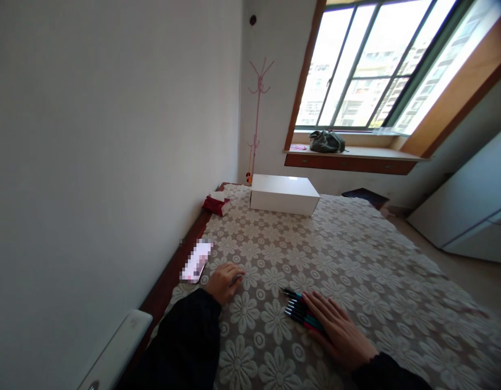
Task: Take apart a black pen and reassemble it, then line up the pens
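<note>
Pens (300,312) under flat right hand (339,329)

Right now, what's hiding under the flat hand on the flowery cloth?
Under the right hand lies a row of pens; their dark tips stick out to the left. The rest of each pen is covered by the palm.

Home, prob. a bedroom: bed (356,260) w/ floral lace cover, pink coat stand (258,108) in the corner, big window (376,65) w/ wood sill facing apt blocks, bag (326,141) on the sill, white cabinet (470,206) at right, plain white walls.
</note>
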The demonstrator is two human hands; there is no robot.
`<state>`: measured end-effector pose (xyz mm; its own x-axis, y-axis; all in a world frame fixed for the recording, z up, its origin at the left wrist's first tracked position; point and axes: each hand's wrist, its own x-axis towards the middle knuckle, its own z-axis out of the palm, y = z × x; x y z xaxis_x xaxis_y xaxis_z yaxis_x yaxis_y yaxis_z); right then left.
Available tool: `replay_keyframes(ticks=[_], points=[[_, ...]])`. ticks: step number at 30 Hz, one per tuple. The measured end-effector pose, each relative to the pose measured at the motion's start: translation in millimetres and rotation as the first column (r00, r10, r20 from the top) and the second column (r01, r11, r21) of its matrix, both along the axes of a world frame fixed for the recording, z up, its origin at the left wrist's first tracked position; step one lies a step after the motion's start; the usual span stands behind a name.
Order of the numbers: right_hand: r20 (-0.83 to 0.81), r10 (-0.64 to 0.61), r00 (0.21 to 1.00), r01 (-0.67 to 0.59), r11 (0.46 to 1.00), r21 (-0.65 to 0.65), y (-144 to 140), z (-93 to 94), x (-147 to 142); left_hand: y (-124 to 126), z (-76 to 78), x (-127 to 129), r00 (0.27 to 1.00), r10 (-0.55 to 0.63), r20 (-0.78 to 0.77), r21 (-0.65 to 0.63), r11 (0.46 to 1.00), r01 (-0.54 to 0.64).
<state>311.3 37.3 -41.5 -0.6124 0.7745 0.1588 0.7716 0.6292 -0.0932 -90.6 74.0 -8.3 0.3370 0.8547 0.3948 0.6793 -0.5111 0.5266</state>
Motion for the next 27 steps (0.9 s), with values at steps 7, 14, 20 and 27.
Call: replay_keyframes(ticks=[7, 14, 20, 27], points=[[0.031, 0.013, 0.999, -0.017, 0.994, 0.107, 23, -5.7, -7, 2, -1.5, -1, 0.999, -0.024, -0.025, -0.031, 0.999, 0.023], [0.000, -0.134, 0.991, 0.134, 0.986, 0.100, 9, -10.1, -32, -2, 1.9, 1, 0.993, -0.049, -0.108, -0.077, 0.996, 0.041], [-0.022, -0.165, 0.986, 0.166, 0.984, 0.060, 7, -8.0, -38, -13, 6.5, 19, 0.969, -0.102, -0.227, -0.148, 0.987, 0.069], [-0.066, -0.130, 0.989, 0.132, 0.991, 0.030, 10, -1.1, -38, -26, 16.2, 71, 0.957, -0.005, -0.289, -0.194, 0.980, -0.053]])
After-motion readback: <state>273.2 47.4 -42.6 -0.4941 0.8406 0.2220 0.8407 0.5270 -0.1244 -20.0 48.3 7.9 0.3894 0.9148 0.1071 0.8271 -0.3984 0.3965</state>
